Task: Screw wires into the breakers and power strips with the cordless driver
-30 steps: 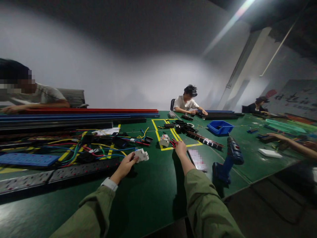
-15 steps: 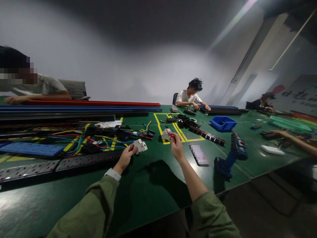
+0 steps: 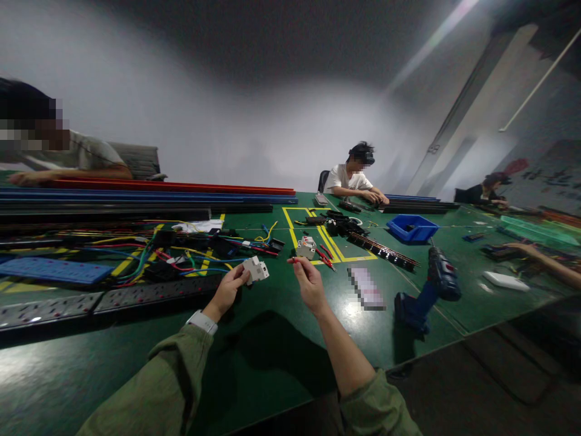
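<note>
My left hand [image 3: 227, 290] grips a white circuit breaker [image 3: 256, 270] by its left side, fingers closed, above the green table. To its right, my right hand [image 3: 311, 284] is closed in a pinch on a small red piece [image 3: 293, 260] whose kind is too small to make out. A gap remains between this piece and the breaker. Just beyond my right hand lies another white breaker-like block [image 3: 306, 247], beside a red-handled tool [image 3: 325, 257].
A phone [image 3: 365, 287] and an upright cordless drill [image 3: 433, 287] stand to the right, with a blue bin [image 3: 412, 228] behind. Coloured wires [image 3: 147, 254] and black socket strips [image 3: 154, 295] cover the left. Co-workers sit around the table [image 3: 272, 375].
My right hand has moved left and slightly down, away from the block and red-handled tool, toward the breaker in my left hand. The left hand still holds its breaker.
</note>
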Available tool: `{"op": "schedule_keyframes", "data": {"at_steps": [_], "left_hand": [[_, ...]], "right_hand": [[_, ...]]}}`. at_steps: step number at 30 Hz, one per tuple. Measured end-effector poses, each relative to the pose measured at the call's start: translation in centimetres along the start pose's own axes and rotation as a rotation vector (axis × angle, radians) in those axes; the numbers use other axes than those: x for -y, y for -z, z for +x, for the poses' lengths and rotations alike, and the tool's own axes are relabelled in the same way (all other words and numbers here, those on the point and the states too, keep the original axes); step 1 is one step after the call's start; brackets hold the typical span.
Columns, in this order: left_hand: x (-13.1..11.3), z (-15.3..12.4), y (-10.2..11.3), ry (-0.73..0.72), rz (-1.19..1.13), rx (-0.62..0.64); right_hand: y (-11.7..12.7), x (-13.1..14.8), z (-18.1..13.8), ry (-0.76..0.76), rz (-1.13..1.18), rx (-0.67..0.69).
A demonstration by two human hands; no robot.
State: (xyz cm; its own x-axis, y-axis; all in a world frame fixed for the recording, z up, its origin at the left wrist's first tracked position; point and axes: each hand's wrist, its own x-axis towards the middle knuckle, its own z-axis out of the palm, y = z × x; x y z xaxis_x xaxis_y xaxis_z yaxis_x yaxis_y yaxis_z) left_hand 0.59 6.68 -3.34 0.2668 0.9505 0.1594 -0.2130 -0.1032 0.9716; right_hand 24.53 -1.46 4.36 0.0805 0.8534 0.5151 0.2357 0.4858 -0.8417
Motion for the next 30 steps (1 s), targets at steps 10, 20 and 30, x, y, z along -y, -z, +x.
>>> {"op": "schedule_keyframes", "data": {"at_steps": [10, 20, 30], "left_hand": [[-1.6, -0.6, -1.2, -0.043, 0.053, 0.006], [-1.7, -0.7, -1.3, -0.05, 0.106, 0.049], [0.3, 0.1, -0.5, -0.061, 0.232, 0.115]], "right_hand": [[-0.6, 0.0, -0.6, 0.167, -0.296, 0.139], [-1.7, -0.6, -0.6, 0.153, -0.354, 0.195], [-0.5, 0.1, -0.5, 0.245, -0.636, 0.279]]}}
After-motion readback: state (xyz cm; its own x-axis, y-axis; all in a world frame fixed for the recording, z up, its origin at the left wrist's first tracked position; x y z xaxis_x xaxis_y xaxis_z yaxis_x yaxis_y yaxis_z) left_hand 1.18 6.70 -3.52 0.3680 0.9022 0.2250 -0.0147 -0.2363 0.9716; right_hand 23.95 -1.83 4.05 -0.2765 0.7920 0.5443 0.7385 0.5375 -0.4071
